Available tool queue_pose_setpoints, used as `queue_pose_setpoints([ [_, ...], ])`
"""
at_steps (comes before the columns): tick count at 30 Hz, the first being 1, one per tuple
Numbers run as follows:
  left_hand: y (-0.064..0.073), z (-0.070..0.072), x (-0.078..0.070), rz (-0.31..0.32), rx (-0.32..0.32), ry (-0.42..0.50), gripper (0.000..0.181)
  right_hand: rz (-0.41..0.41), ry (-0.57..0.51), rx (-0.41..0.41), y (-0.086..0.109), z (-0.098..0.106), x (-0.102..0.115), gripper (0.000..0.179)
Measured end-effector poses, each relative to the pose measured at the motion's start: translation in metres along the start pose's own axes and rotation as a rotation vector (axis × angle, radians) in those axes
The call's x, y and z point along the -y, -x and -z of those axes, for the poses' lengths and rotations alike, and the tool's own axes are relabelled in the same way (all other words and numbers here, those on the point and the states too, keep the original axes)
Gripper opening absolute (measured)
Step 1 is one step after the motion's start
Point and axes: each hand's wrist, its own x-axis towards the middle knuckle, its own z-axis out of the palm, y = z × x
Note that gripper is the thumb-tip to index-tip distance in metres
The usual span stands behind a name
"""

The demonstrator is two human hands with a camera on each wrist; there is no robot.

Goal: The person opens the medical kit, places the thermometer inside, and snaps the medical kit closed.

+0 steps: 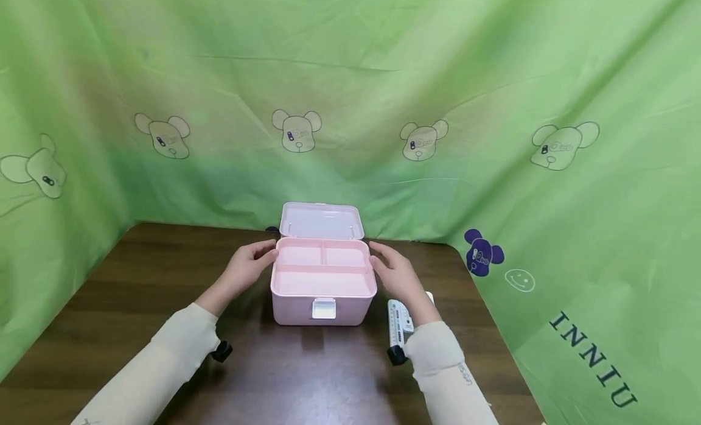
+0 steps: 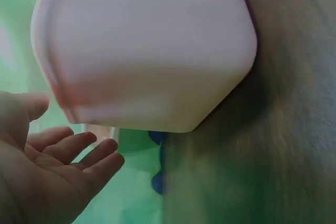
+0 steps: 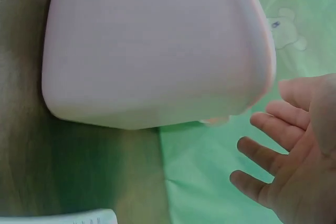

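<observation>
Whitish glare is reflected by the flat, dark-brown wooden table [image 1: 306, 388] in the brighter head view. Both wrist views are dimmed and softly blurred; the rounded, pale-pink plastic box [image 2: 147, 35] is partly shadowed.

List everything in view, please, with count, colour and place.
Box: one, pink, lower centre
Lid: one, pale pink, open behind box
Compartments: three, pink, in box top
Latch: one, white, box front
Ruler-like pieces: count unclear, whitish, right of box, partly hidden
Table: one, brown, beneath box
Printed cloth: count unclear, green, behind table
Sleeves: two, cream, lower left and right
Wrist devices: two, black, by sleeve ends
Left hand: one, bare, left of box
Right hand: one, bare, right of box
</observation>
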Motion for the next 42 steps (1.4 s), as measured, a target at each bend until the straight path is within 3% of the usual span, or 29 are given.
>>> queue_pose_setpoints([
  [8, 0.026, 0.004, -0.003, -0.063, 0.021, -0.096, 0.060, 0.112, -0.047, -0.100, 0.035, 0.013, 0.000, 0.046],
  [17, 0.050, -0.004, -0.008, -0.057, 0.001, -0.104, 0.086, 0.070, -0.117, -0.268, 0.073, 0.013, -0.016, 0.045],
  [24, 0.059, -0.014, -0.005, -0.027, -0.024, -0.050, 0.094, 0.007, -0.017, -0.367, 0.094, 0.013, -0.034, 0.051],
  [33, 0.068, -0.031, -0.014, -0.081, -0.087, -0.074, 0.092, -0.111, 0.061, -0.375, 0.111, 0.025, -0.063, 0.061],
  [37, 0.071, -0.035, -0.018, -0.067, -0.119, -0.116, 0.093, -0.192, 0.102, -0.330, 0.115, 0.026, -0.076, 0.067],
  [42, 0.073, -0.036, -0.022, -0.026, -0.127, -0.133, 0.095, -0.295, 0.067, -0.277, 0.118, 0.023, -0.092, 0.073],
])
